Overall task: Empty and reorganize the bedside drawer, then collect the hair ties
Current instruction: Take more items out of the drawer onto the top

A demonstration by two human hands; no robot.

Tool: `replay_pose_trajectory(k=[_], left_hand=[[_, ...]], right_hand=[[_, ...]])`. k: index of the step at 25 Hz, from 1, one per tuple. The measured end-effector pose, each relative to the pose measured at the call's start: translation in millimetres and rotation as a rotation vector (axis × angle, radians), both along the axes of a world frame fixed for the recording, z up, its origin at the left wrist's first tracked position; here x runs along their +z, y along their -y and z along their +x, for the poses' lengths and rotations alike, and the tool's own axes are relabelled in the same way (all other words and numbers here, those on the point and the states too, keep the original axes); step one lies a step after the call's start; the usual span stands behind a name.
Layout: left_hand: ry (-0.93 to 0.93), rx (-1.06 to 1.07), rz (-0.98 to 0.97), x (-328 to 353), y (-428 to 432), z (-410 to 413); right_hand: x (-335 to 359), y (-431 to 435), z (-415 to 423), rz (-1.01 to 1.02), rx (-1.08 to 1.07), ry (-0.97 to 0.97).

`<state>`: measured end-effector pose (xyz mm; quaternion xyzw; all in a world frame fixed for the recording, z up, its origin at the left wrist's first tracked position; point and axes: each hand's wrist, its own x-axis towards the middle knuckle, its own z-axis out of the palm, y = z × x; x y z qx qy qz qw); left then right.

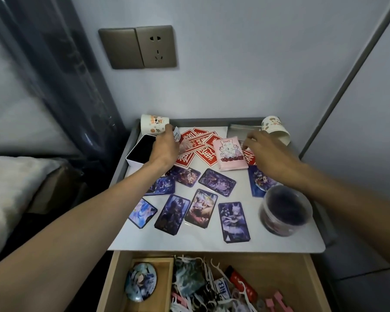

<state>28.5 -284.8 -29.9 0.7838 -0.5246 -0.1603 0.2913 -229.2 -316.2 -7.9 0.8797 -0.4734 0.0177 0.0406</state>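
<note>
Ahead of me stands a pale grey-blue wall bearing a bronze switch-and-socket plate. At my left a dark curtain hangs above a bed with pale bedding. The light is dim.

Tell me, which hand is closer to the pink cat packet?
Right. The right hand is just beside the right edge of the pink cat packet; the left hand, pinching a white slip, is farther off to its left, over the red cards.
</note>
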Motion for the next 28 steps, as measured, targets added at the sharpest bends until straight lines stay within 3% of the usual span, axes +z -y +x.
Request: replay_pose_trajectory(k=[3,8,13,16,19,23,28], left_hand=[[0.004,-0.020,-0.048,7.1,-2.5,-0.5],[0.088,-0.056,-0.060,15.7,-10.5,1.9],[0.105,-0.191,-0.060,28.0,-66.7,-11.4],[0.012,-0.317,-0.056,30.0,-135.7,-28.9],[0.023,-0.511,0.208,16.6,-203.6,-35.6],[0.433,-0.655,0.730,-29.6,-259.6,-15.0],[0.663,-0.633,0.832,-68.7,-278.5,-9.4]], right_hand=[[5.5,-7.0,12.9,0.090,0.027,0.214],[15.9,-31.2,32.3,0.231,0.165,0.321],[40.4,-79.5,37.1,0.307,0.345,0.282],[42.1,-130.5,28.5,0.382,0.404,0.233],[14.5,-182.8,7.3,0.476,0.461,0.144],[-73.7,-236.8,-24.4,0.715,0.413,-0.186],[-112.7,-250.5,-22.1,0.537,0.466,-0.284]])
